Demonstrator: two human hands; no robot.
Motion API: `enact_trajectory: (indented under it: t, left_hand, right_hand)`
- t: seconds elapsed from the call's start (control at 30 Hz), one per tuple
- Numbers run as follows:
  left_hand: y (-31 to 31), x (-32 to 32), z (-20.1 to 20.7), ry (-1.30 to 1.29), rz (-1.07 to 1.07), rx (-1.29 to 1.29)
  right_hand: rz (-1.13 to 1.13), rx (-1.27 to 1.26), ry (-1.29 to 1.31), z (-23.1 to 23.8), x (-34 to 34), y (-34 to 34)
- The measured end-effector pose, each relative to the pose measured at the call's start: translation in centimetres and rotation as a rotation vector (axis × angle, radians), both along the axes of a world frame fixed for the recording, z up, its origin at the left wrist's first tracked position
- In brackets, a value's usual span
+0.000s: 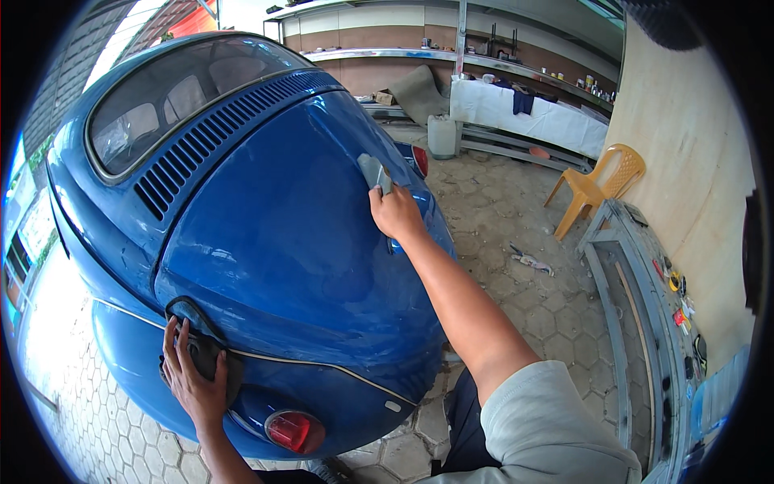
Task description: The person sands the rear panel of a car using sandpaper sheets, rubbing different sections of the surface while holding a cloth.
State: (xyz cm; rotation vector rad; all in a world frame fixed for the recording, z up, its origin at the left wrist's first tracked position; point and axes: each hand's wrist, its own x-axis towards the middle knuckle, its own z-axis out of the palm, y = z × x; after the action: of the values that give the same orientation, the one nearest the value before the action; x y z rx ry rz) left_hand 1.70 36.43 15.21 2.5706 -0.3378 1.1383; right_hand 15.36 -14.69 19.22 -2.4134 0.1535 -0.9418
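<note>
The rear of a rounded blue car (266, 218) fills the left and middle of the head view. My right hand (395, 211) reaches across to the far right side of its rear lid. It is closed on a thin, flat, grey-green piece (373, 171) pressed near the painted surface; whether this is a cloth or an abrasive sheet is unclear. At lower left, my left hand (193, 375) lies with stretched, spread fingers over a dark rounded object (211, 355) by the rear fender. A black looped part (192, 313) rises beside it. Below sits a red tail light (295, 431).
A yellow plastic chair (601, 181) stands at the right, behind a grey metal frame (609, 266) bearing small items. A white jerrycan (442, 135) is near the shelves at the back. A crumpled cloth (530, 260) lies on the paving (516, 210).
</note>
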Motion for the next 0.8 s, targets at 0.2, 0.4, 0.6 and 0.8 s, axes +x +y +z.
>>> enact_trajectory:
  t: [0.2,0.4,0.6,0.8]
  left_hand:
    - [0.5,-0.4,0.2,0.029,0.029,-0.003]
    - [-0.1,-0.4,0.4,0.053,0.017,-0.024]
    - [0.5,-0.3,0.4,0.034,0.048,-0.015]
    - [-0.6,-0.2,0.7,0.025,0.043,-0.009]
  right_hand:
    - [-0.114,0.004,0.148,0.3,-1.8,1.2]
    - [-0.24,0.053,0.174,-0.4,1.0,1.3]
    - [0.012,0.195,-0.247,2.8,5.1,5.8]
    - [0.09,0.166,-0.24,10.7,11.5,5.2]
